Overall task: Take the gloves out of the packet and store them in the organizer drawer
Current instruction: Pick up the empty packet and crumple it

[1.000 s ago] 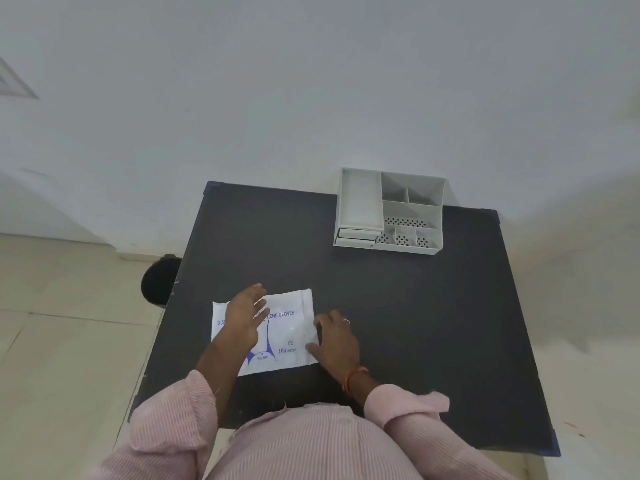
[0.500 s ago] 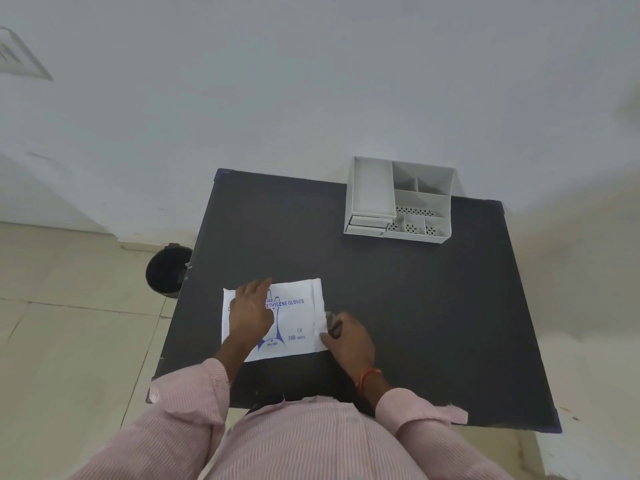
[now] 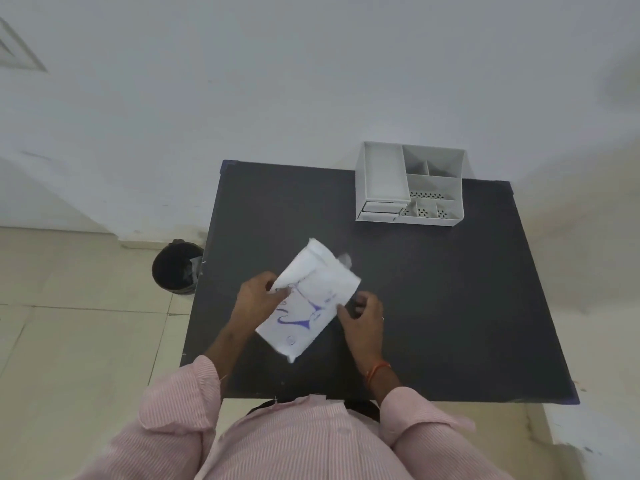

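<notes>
The white glove packet [image 3: 309, 299] with blue print is lifted off the black table [image 3: 433, 306], tilted with one end pointing away from me. My left hand [image 3: 256, 299] grips its left edge. My right hand [image 3: 362, 318] pinches its right edge near the lower corner. A bit of clear film [image 3: 345, 259] sticks out at the packet's far right corner. The white organizer [image 3: 410, 183] with several compartments stands at the table's far edge; its small drawer [image 3: 381, 208] sits shut at the front left.
A black waste bin [image 3: 176, 266] stands on the tiled floor left of the table. A white wall rises behind the table. My pink striped sleeves fill the bottom of the view.
The packet lay flat under both hands before; now both hands have raised it off the table and turned it diagonally. The view has shifted slightly.
</notes>
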